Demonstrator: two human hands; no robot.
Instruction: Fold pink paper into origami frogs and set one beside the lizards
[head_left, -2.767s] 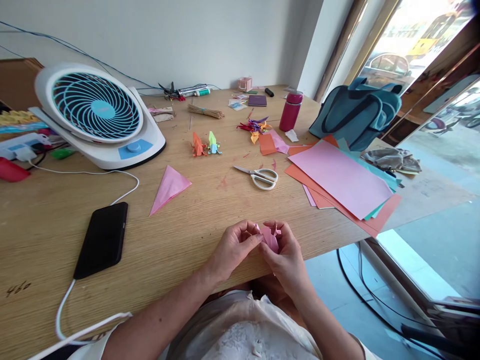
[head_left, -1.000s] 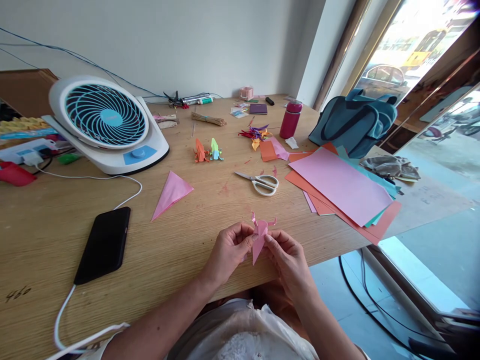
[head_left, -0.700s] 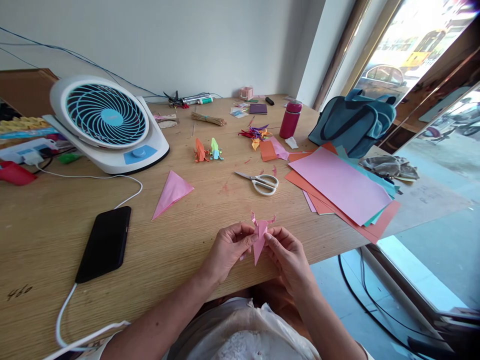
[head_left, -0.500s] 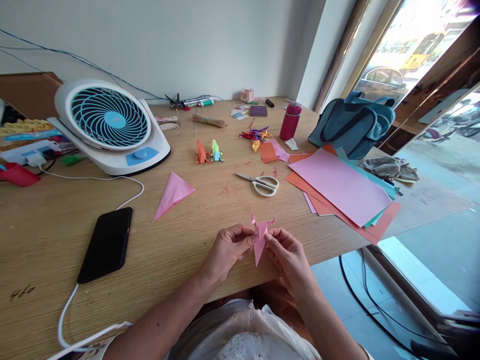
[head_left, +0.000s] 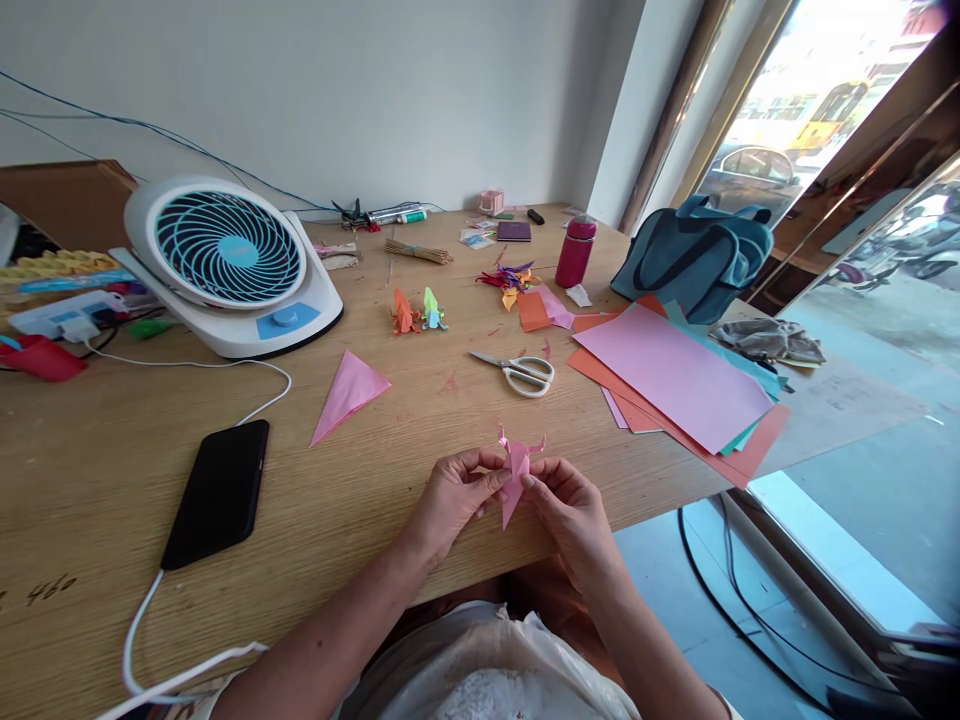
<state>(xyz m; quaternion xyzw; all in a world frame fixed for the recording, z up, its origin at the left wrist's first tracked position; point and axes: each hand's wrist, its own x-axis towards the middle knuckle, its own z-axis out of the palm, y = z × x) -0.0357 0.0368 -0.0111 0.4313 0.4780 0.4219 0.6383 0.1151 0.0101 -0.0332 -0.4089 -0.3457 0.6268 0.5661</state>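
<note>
A small pink origami figure [head_left: 514,484] is held up near the table's front edge, its pointed end towards me and two thin curled limbs sticking out at the far end. My left hand [head_left: 457,500] pinches its left side between thumb and fingers. On the right side my right hand [head_left: 571,510] pinches it the same way. Parts of the paper behind my fingers are hidden. Beyond the hands lie white-handled scissors [head_left: 525,375]. To the left rests a folded pink paper triangle [head_left: 349,396]. An orange origami figure [head_left: 403,314] and a green-and-blue one [head_left: 432,310] stand farther back.
A pile of coloured paper sheets [head_left: 675,375] lies to the right, with a teal bag [head_left: 694,262] and a magenta bottle [head_left: 576,252] behind. At left are a white fan [head_left: 232,265] and a black phone [head_left: 217,495] on a white cable. The table [head_left: 360,530] ends near my lap.
Since the earliest frame, the pink figure has been turned so its pointed end faces me and its limbs show. Both hands keep their pinch. Lately the view has tilted slightly; the hands barely moved.
</note>
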